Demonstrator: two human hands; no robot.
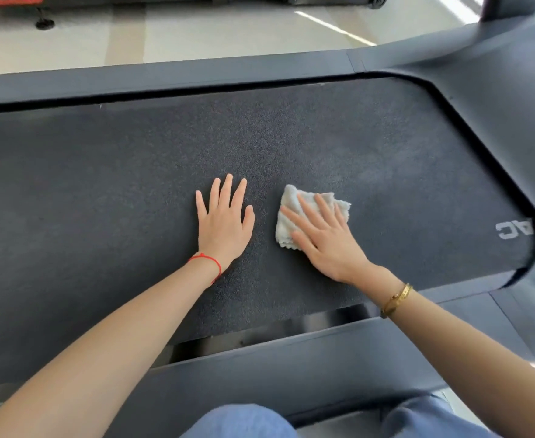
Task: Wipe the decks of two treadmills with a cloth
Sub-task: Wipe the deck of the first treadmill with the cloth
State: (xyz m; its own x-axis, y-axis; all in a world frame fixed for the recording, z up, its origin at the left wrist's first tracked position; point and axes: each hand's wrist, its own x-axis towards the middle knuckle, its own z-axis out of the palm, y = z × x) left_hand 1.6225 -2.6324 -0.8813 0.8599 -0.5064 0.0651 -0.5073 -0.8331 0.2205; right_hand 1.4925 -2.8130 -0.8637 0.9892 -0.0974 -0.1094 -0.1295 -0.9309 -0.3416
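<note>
A dark, grainy treadmill deck (101, 184) runs across the view from left to right. A small white folded cloth (288, 210) lies on it near the middle. My right hand (326, 238) lies flat on the cloth with straight fingers, pressing it onto the belt. My left hand (225, 219) rests flat on the bare deck just left of the cloth, fingers spread, holding nothing. A paler smear (376, 175) shows on the belt to the right of the cloth.
Grey side rails border the deck at the far side (165, 74) and the near side (259, 368). The motor hood (496, 99) rises at the right. Pale floor (196, 33) and the base of another machine (323, 0) lie beyond. My knees (244, 418) are at the bottom edge.
</note>
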